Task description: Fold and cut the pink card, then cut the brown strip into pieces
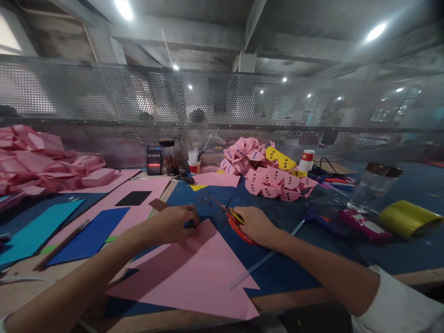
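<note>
My right hand (258,224) is closed round the red and yellow handles of a pair of scissors (239,229). The blades point up and to the left, over the blue mat (277,268). Just left of them, my left hand (173,224) is curled with its fingers pinched together. Something small and dark shows at its fingertips, but I cannot make out what it is. Beneath that hand lies a large pink sheet (197,273) with pointed corners. A brown strip (158,204) sticks out behind the left hand.
Folded pink pieces (34,159) heap up at far left; dotted pink pieces (274,180) pile at the back. Blue card (90,236) and turquoise card (45,226) lie left. A clear jar (373,187), glue gun (322,222) and yellow roll (411,218) are right. Perforated screen (222,101) behind.
</note>
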The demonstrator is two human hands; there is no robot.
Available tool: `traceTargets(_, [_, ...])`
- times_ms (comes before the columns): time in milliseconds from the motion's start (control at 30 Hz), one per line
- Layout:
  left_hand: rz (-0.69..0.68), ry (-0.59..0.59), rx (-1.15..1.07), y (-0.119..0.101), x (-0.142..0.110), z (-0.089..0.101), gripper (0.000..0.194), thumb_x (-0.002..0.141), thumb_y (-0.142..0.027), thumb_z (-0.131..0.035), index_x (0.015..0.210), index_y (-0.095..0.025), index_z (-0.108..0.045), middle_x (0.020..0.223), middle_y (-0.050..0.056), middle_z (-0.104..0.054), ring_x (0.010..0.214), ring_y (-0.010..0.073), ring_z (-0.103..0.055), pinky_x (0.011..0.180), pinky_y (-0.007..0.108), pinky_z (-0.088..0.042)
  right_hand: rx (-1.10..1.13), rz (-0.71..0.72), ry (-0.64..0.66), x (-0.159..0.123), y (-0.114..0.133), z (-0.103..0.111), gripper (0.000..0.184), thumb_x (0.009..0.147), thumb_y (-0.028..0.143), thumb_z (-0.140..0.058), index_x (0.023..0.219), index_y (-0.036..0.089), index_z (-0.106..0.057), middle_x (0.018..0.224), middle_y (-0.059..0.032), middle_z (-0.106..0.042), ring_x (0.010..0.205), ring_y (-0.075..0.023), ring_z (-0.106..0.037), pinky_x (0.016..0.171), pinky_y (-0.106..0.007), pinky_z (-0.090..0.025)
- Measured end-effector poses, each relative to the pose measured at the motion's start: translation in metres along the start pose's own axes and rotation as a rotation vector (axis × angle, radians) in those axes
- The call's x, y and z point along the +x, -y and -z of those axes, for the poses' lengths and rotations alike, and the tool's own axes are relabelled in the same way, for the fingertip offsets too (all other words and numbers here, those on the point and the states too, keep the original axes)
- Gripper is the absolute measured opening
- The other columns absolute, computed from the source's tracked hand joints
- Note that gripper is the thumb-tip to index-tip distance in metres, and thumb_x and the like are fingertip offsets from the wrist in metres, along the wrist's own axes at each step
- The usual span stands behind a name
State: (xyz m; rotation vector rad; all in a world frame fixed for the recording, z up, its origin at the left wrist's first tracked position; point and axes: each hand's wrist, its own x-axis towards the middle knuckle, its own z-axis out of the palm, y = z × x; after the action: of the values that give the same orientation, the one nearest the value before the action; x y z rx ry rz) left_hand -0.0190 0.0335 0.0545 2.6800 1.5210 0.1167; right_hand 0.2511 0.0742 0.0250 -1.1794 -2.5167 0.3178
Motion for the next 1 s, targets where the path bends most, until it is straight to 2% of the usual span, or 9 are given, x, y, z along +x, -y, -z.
traceTargets(133, [0.031, -0.044, 0.08, -0.007, -0.002, -0.006, 0.011, 0.077, -0.02, -0.059, 0.086, -0.023, -0.066, 0.095, 0.005, -0.067, 0.08, 0.0205, -0.064, 0.066, 0.029, -0.044, -0.002, 0.007, -0.001, -0.001, 0.001, 0.001, 0.021, 0.088, 0.038, -0.05, 0.083, 0.02, -0.059, 0.079, -0.002, -0.066, 0.067, -0.013, -0.054, 0.056, -0.025, -0.022])
traceTargets(300, [0.018, -0.067, 0.117, -0.009, -0.001, -0.008, 0.013, 0.079, -0.019, -0.056, 0.088, -0.022, -0.065, 0.096, 0.006, -0.066, 0.08, 0.0205, -0.064, 0.065, 0.028, -0.045, 0.001, 0.007, -0.009, -0.002, 0.001, 0.001, 0.022, 0.087, 0.04, -0.052, 0.081, 0.02, -0.059, 0.077, -0.0018, -0.066, 0.066, -0.0127, -0.054, 0.055, -0.025, -0.022])
traceTargets(500, [-0.001, 0.035, -0.082, 0.0, -0.002, 0.001, 0.013, 0.079, -0.018, -0.057, 0.086, -0.023, -0.068, 0.101, 0.002, -0.066, 0.086, 0.018, -0.063, 0.075, 0.025, -0.043, -0.011, 0.031, -0.005, -0.001, 0.0, -0.001, 0.022, 0.088, 0.039, -0.051, 0.081, 0.02, -0.058, 0.079, -0.0015, -0.066, 0.068, -0.0126, -0.055, 0.055, -0.024, -0.022])
traceTargets(600, [-0.035, 0.047, -0.185, 0.007, -0.001, 0.003, 0.012, 0.082, -0.021, -0.058, 0.087, -0.023, -0.069, 0.102, 0.002, -0.065, 0.092, 0.0177, -0.06, 0.08, 0.023, -0.042, -0.022, 0.028, 0.005, 0.0, -0.001, -0.002, 0.02, 0.087, 0.038, -0.051, 0.083, 0.02, -0.057, 0.08, -0.0016, -0.066, 0.069, -0.0129, -0.056, 0.056, -0.024, -0.022])
traceTargets(767, [-0.041, -0.027, -0.258, 0.016, 0.007, -0.01, 0.007, 0.08, -0.022, -0.062, 0.082, -0.023, -0.069, 0.094, 0.002, -0.063, 0.09, 0.0174, -0.058, 0.079, 0.024, -0.043, -0.035, 0.026, 0.004, 0.0, -0.002, -0.004, 0.018, 0.086, 0.036, -0.051, 0.083, 0.02, -0.057, 0.08, -0.0021, -0.066, 0.069, -0.0132, -0.056, 0.056, -0.025, -0.022])
traceTargets(900, [-0.019, -0.092, -0.273, 0.018, 0.012, -0.022, 0.007, 0.081, -0.024, -0.062, 0.086, -0.022, -0.067, 0.098, 0.002, -0.06, 0.093, 0.0177, -0.057, 0.082, 0.026, -0.043, -0.033, 0.019, 0.019, 0.0, -0.001, -0.003, 0.016, 0.086, 0.034, -0.052, 0.084, 0.02, -0.057, 0.081, -0.002, -0.066, 0.07, -0.0132, -0.056, 0.056, -0.025, -0.022])
traceTargets(1000, [-0.033, -0.135, -0.265, 0.022, 0.014, -0.026, 0.008, 0.081, -0.018, -0.06, 0.085, -0.021, -0.066, 0.096, 0.002, -0.06, 0.094, 0.0176, -0.056, 0.083, 0.026, -0.042, -0.022, 0.02, 0.015, 0.0, -0.001, -0.002, 0.017, 0.087, 0.035, -0.051, 0.083, 0.02, -0.057, 0.081, -0.0017, -0.067, 0.069, -0.0129, -0.056, 0.056, -0.025, -0.022])
